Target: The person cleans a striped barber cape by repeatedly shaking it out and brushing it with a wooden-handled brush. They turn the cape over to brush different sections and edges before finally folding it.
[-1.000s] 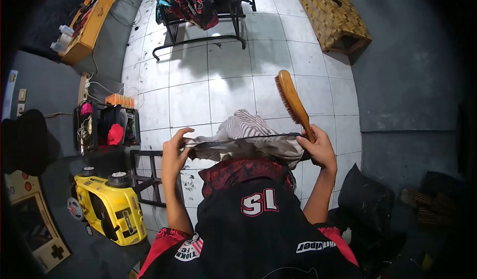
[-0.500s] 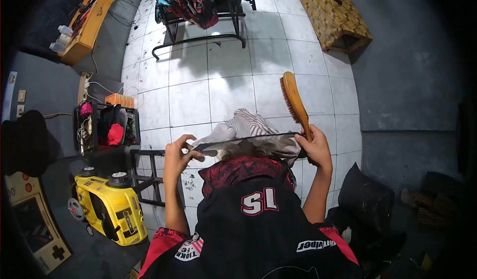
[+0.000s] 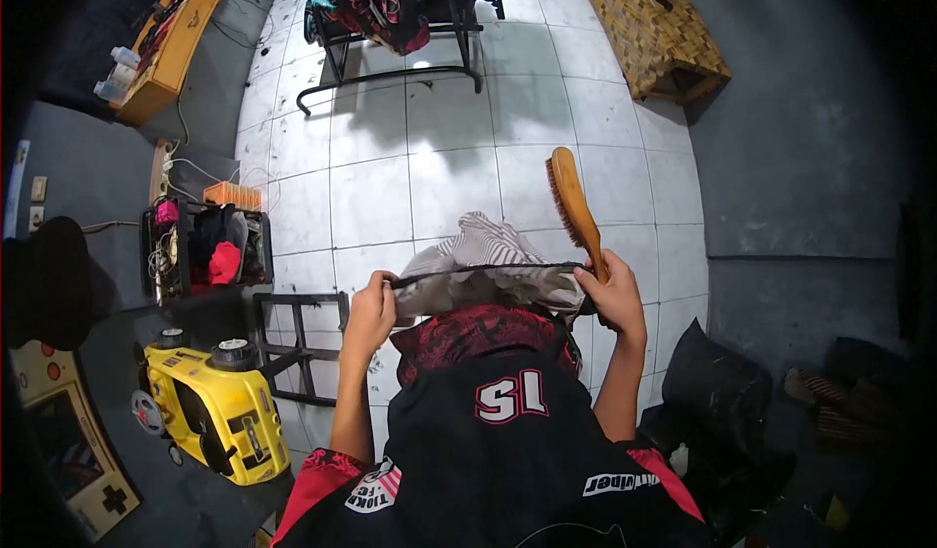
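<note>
A grey-and-white striped cloth point(image 3: 478, 245) with a dark edge is stretched across in front of my body. My left hand point(image 3: 371, 312) is closed on the left end of that edge. At the other end, my right hand point(image 3: 620, 299) pinches the cloth's edge and also grips the handle of a wooden brush point(image 3: 578, 202). The brush points up and away from me, its brown bristles facing left. Below the cloth, dark red patterned fabric point(image 3: 478, 338) shows against my black shirt.
Ahead, a black-framed chair point(image 3: 390, 80) with clothing on it stands on the white tiled floor point(image 3: 449, 192), which has dark bits scattered over it. A yellow toy car point(image 3: 229, 416), a black metal frame point(image 3: 303, 299) and a filled crate point(image 3: 210, 245) are at left. A woven-pattern table point(image 3: 654, 26) is far right.
My left hand has moved slightly right and up, and its fingers, spread before, have closed on the cloth's edge. The right hand with the brush has shifted a little left and down.
</note>
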{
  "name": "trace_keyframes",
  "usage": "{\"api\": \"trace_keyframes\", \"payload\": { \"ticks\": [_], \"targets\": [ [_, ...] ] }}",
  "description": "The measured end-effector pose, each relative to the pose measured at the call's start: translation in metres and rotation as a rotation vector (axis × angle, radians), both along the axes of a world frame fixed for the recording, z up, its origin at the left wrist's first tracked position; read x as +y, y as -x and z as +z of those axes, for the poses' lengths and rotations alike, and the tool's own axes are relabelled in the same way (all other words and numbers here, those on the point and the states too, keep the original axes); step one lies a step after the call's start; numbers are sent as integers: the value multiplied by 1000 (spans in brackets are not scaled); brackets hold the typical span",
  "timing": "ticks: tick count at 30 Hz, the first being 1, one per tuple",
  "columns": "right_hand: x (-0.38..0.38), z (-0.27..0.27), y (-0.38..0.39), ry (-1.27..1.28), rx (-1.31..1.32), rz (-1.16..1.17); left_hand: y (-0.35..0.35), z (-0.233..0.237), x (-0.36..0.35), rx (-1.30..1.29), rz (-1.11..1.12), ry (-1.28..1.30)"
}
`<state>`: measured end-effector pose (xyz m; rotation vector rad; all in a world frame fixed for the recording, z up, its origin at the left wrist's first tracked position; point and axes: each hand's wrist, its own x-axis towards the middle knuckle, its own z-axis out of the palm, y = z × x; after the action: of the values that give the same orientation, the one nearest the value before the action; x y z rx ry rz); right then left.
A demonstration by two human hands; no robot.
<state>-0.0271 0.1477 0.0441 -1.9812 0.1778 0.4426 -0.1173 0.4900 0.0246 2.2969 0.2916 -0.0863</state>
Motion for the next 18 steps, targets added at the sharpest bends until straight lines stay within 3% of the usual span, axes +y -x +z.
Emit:
{"api": "trace_keyframes", "payload": {
  "ticks": [2, 7, 10, 12, 14, 17, 18],
  "targets": [
    [4, -1, -1, 35, -12, -4, -3, 11, -7, 216, 25, 69],
    [25, -3, -2, 86, -109, -28, -13, 7, -27, 106, -24, 112],
    [43, -1, 3, 27, -110, -71, -30, 21, -57, 162, 65, 433],
    [55, -1, 7, -7, -126, -70, -38, 8, -75, -42, -1, 544],
    [66, -10, 12, -110, -196, -79, -46, 10, -89, 163, -41, 742],
    [77, -8, 21, -161, -150, -68, -48, 9, -105, 229, -13, 1031],
    [79, -2, 23, -147, -121, -51, -47, 11, -108, 218, -41, 970]
  ]
}}
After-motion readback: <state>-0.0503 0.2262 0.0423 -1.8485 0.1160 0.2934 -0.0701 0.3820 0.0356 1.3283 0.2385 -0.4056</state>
